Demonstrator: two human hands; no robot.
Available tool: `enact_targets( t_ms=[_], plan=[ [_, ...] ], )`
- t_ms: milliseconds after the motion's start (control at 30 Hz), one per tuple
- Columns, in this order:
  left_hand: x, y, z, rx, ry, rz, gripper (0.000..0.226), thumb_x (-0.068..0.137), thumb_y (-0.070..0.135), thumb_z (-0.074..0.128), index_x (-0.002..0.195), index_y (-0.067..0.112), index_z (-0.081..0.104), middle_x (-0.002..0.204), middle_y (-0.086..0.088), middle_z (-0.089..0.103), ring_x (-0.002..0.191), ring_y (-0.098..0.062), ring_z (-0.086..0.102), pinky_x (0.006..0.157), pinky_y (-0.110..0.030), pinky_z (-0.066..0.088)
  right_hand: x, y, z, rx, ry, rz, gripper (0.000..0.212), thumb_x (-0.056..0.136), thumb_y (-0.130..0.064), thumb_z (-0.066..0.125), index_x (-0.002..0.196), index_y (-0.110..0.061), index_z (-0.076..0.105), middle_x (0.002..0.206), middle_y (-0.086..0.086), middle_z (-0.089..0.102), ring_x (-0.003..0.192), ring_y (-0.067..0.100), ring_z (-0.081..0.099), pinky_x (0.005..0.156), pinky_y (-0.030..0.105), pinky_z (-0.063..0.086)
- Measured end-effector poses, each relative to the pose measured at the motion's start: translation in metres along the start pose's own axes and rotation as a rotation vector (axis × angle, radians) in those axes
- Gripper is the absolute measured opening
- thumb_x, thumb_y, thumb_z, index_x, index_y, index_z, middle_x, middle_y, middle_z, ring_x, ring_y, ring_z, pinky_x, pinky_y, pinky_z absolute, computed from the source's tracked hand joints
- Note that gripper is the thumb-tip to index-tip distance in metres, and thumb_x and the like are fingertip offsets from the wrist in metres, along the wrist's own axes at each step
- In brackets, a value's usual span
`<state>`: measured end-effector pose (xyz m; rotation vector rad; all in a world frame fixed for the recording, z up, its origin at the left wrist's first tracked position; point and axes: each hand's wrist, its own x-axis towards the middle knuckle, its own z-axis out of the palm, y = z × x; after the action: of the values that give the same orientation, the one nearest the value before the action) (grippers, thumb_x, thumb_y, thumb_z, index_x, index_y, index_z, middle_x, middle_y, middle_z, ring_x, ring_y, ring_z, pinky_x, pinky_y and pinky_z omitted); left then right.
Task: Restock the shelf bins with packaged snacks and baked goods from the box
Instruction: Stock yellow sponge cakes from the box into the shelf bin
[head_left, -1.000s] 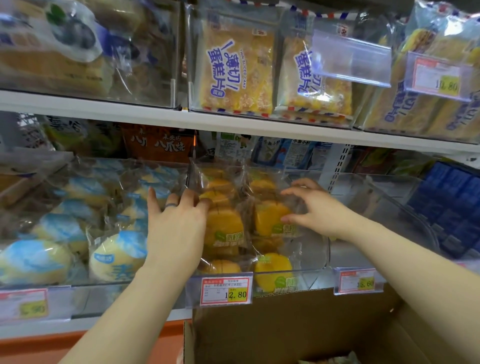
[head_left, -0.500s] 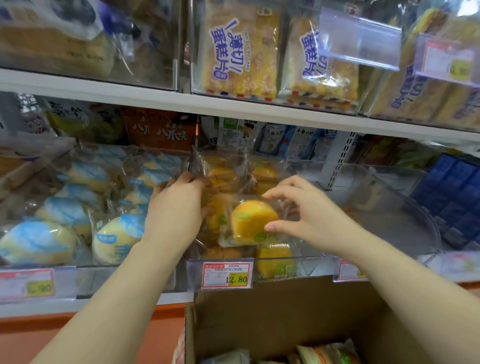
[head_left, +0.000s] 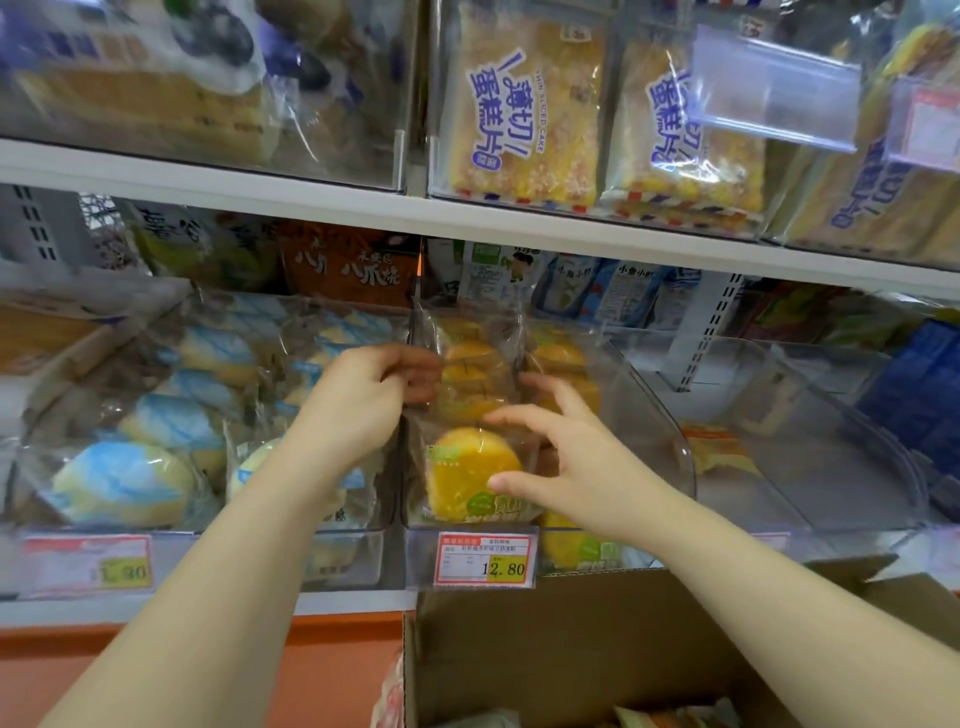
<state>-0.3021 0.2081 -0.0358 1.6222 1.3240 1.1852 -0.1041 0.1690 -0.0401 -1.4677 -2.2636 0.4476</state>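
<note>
A clear shelf bin (head_left: 684, 457) on the middle shelf holds several yellow round cakes in clear wrappers. The front yellow cake pack (head_left: 465, 475) lies at the bin's front, above the 12.80 price tag (head_left: 485, 560). My right hand (head_left: 569, 457) hovers over it with fingers spread, the thumb touching the pack's right side. My left hand (head_left: 363, 402) reaches in from the left, its fingers pinched on the wrapper of the rear yellow cake packs (head_left: 470, 371). The brown cardboard box (head_left: 571, 649) stands open below, with a few packs showing at its bottom.
The bin on the left holds blue-and-white wrapped cakes (head_left: 124, 483). The clear bin on the right (head_left: 831, 467) holds one orange pack (head_left: 719, 454). Sliced cake packs (head_left: 519, 114) fill the shelf above. Blue boxes (head_left: 919, 384) stand at far right.
My right hand carried one yellow cake pack forward and down to the bin's front, then opened its fingers. My left hand shifted right and closed on the rear packs' wrapper.
</note>
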Motion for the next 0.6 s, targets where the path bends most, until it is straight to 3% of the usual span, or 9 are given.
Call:
enact_targets(
  t_ms=[67, 133, 233, 267, 333, 467, 533, 600],
  plan=[
    [-0.003, 0.006, 0.004, -0.077, -0.006, -0.05, 0.039, 0.098, 0.0, 0.032, 0.102, 0.027, 0.059, 0.103, 0.006, 0.067, 0.091, -0.004, 0.065, 0.088, -0.022, 0.049, 0.002, -0.001, 0.001, -0.048, -0.023, 0.019, 0.052, 0.082, -0.048, 0.066, 0.131, -0.046, 0.045, 0.158, -0.009, 0.002, 0.144, 0.017, 0.01, 0.114, 0.033, 0.02],
    [-0.007, 0.01, 0.008, 0.069, 0.031, 0.007, 0.034, 0.098, 0.009, 0.036, 0.116, 0.028, 0.057, 0.113, 0.006, 0.065, 0.103, -0.01, 0.061, 0.091, -0.027, 0.047, 0.008, -0.002, -0.002, -0.132, -0.041, 0.054, 0.054, 0.082, -0.053, 0.063, 0.133, -0.048, 0.042, 0.158, -0.003, 0.011, 0.144, 0.022, 0.002, 0.115, 0.045, 0.016],
    [-0.015, 0.013, 0.014, 0.544, -0.028, 0.167, 0.041, 0.098, 0.03, 0.043, 0.138, 0.033, 0.044, 0.137, 0.003, 0.051, 0.128, -0.019, 0.043, 0.107, -0.037, 0.035, 0.009, 0.0, -0.003, -0.128, -0.088, 0.068, 0.06, 0.084, -0.055, 0.059, 0.138, -0.044, 0.036, 0.15, -0.005, 0.031, 0.14, 0.023, 0.008, 0.112, 0.048, 0.02],
    [-0.018, 0.013, 0.016, 0.731, -0.104, 0.194, 0.046, 0.097, 0.042, 0.041, 0.143, 0.038, 0.036, 0.147, 0.003, 0.041, 0.138, -0.021, 0.031, 0.115, -0.045, 0.023, 0.006, 0.003, 0.0, -0.112, -0.095, 0.055, 0.062, 0.084, -0.055, 0.058, 0.14, -0.043, 0.033, 0.149, -0.007, 0.033, 0.139, 0.021, 0.009, 0.112, 0.047, 0.021],
    [-0.021, 0.013, 0.019, 1.0, -0.272, 0.168, 0.057, 0.093, 0.063, 0.029, 0.146, 0.043, 0.023, 0.158, 0.007, 0.017, 0.146, -0.02, 0.009, 0.116, -0.057, 0.002, 0.001, 0.01, 0.007, -0.08, -0.088, 0.023, 0.064, 0.084, -0.054, 0.058, 0.141, -0.044, 0.028, 0.148, -0.012, 0.033, 0.14, 0.014, 0.006, 0.113, 0.046, 0.022],
    [-0.022, 0.011, 0.016, 1.169, -0.378, 0.112, 0.078, 0.081, 0.075, 0.025, 0.149, 0.042, 0.007, 0.16, 0.007, 0.003, 0.147, -0.024, 0.009, 0.114, -0.062, 0.002, 0.001, 0.013, 0.011, 0.002, -0.075, -0.07, 0.072, 0.084, -0.048, 0.064, 0.142, -0.047, 0.022, 0.148, -0.019, 0.029, 0.138, 0.003, 0.016, 0.115, 0.032, 0.025],
    [-0.023, 0.011, 0.014, 1.177, -0.379, 0.097, 0.082, 0.079, 0.076, 0.032, 0.149, 0.042, 0.007, 0.159, 0.006, 0.006, 0.145, -0.025, 0.014, 0.114, -0.061, 0.004, 0.004, 0.01, 0.002, 0.051, -0.064, -0.098, 0.076, 0.081, -0.049, 0.068, 0.142, -0.046, 0.022, 0.141, -0.027, 0.029, 0.13, -0.008, 0.025, 0.107, 0.015, 0.029],
    [-0.024, 0.011, 0.013, 1.15, -0.384, 0.076, 0.083, 0.078, 0.076, 0.04, 0.148, 0.043, 0.01, 0.158, 0.004, 0.01, 0.144, -0.025, 0.019, 0.115, -0.061, 0.006, 0.01, 0.007, -0.014, 0.161, 0.051, -0.056, 0.067, 0.083, -0.054, 0.062, 0.141, -0.044, 0.029, 0.136, -0.028, 0.033, 0.125, -0.009, 0.033, 0.097, 0.01, 0.03]
  ],
)
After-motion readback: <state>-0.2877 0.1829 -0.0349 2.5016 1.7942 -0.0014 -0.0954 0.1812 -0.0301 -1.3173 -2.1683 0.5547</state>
